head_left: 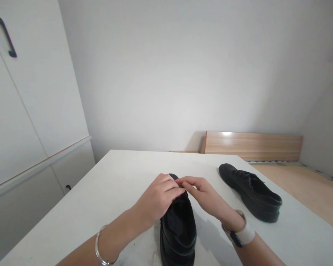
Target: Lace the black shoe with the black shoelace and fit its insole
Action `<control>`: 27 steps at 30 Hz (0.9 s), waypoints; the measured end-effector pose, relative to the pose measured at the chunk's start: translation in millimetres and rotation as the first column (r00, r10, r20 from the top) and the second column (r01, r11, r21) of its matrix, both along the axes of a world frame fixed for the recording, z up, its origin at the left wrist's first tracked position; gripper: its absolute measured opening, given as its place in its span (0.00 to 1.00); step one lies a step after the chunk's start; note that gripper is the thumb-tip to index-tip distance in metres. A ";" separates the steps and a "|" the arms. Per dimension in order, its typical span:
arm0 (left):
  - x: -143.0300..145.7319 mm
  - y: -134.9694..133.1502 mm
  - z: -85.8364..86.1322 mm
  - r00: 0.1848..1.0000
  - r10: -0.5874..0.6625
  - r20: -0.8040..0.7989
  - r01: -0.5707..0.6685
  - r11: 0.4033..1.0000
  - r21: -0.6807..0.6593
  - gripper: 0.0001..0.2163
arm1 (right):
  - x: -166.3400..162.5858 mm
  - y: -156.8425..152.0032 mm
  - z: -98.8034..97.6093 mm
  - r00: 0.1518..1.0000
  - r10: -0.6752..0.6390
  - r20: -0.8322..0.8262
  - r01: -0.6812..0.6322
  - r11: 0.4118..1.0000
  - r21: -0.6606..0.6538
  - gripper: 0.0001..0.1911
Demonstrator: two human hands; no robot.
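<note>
A black lace-up shoe (179, 229) stands on the white table (113, 184) right in front of me, heel toward me and toe pointing away. My left hand (159, 199) rests on the shoe's upper near the laces, fingers curled and pinched. My right hand (202, 194) meets it from the right, fingertips pinched at the same spot on the laces. The laces themselves are mostly hidden under my fingers. A bracelet circles my left wrist and a watch with a white band my right. A second black shoe (251, 190) lies further right on the table, untouched.
A white cupboard (30, 111) with a dark handle stands to the left of the table. A wooden board (252, 146) leans low against the far wall, above a wooden floor (302, 188) at the right.
</note>
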State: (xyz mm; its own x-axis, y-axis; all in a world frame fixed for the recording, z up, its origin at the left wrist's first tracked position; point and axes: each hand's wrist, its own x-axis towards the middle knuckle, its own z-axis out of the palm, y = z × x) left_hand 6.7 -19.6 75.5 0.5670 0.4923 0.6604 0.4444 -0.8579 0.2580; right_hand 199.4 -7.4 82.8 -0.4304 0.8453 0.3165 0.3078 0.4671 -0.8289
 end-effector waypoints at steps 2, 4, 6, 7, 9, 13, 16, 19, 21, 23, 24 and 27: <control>-0.8 -2.2 -2.3 0.987 0.068 -0.143 -0.025 0.960 0.279 0.14 | 2.6 0.0 -4.4 0.997 0.060 0.054 -0.058 0.998 -0.030 0.14; -0.5 -3.6 -5.4 0.978 0.125 -0.168 -0.046 0.912 0.408 0.13 | 2.7 -1.7 -6.1 0.998 0.057 0.032 -0.055 0.996 -0.073 0.13; 0.4 -3.6 -8.2 0.983 0.141 -0.118 -0.079 0.904 0.421 0.11 | 0.9 -4.3 -5.4 1.000 0.015 -0.025 -0.017 0.994 -0.112 0.13; 0.9 -3.1 -9.4 0.986 0.143 -0.082 -0.098 0.910 0.402 0.09 | -0.3 -5.7 -4.5 0.999 -0.013 -0.043 0.008 0.994 -0.108 0.13; 1.2 -1.8 -11.4 0.990 0.143 -0.018 -0.127 0.927 0.353 0.07 | -1.9 -8.7 -2.6 0.996 -0.081 -0.032 0.080 0.996 -0.037 0.13; -5.6 -1.9 -17.3 0.990 0.137 0.038 -0.142 0.957 0.253 0.08 | 5.9 -11.8 -5.2 0.952 -0.272 0.140 0.229 0.937 0.263 0.09; -16.2 -6.7 -22.4 0.987 0.150 0.063 -0.154 0.986 0.068 0.08 | 21.6 -10.4 -15.1 0.903 -0.355 0.241 0.241 0.885 0.399 0.09; -19.7 -12.0 -20.7 0.974 0.174 0.148 -0.139 0.965 -0.221 0.06 | 33.3 -11.9 -23.5 0.905 -0.354 0.236 0.241 0.883 0.402 0.09; -13.3 -12.8 -15.1 0.952 0.166 0.255 -0.039 0.898 -0.439 0.04 | 33.8 -16.8 -23.2 0.922 -0.336 0.193 0.240 0.885 0.399 0.08; -1.7 -10.3 -8.6 0.917 0.156 0.368 0.107 0.792 -0.602 0.04 | 28.7 -23.9 -17.8 0.942 -0.300 0.148 0.221 0.890 0.398 0.07; 4.8 -8.0 -6.0 0.899 0.156 0.409 0.166 0.742 -0.649 0.04 | 24.8 -27.5 -13.9 0.952 -0.276 0.130 0.204 0.893 0.402 0.06; 20.2 -0.5 -2.2 0.882 0.155 0.445 0.239 0.667 -0.706 0.07 | 11.3 -35.0 -2.2 0.973 -0.212 0.089 0.152 0.884 0.442 0.07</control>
State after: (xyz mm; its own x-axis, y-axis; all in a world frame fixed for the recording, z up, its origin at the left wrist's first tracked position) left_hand 26.9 -20.1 73.3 0.3498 0.8975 0.2686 0.0824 -0.3151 0.9455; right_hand 210.7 -42.4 80.6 -0.3447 0.7068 0.6177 0.5136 0.6928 -0.5061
